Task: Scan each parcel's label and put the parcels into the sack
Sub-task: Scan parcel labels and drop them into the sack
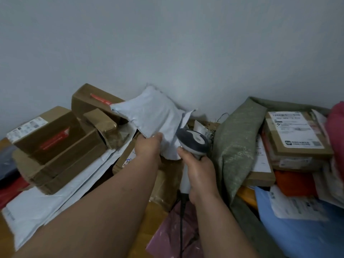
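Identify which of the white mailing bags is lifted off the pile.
The white bag gripped by the left hand, raised beside the scanner. The other white bags lie flat under the boxes.

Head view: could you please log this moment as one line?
left hand: holds white parcel | right hand: grips scanner | green sack: right

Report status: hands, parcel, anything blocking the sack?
Left hand grips white poly parcel, lifted over the pile. Right hand grips scanner, head beside parcel. Green sack to the right, mouth open, parcels inside; nothing blocking.
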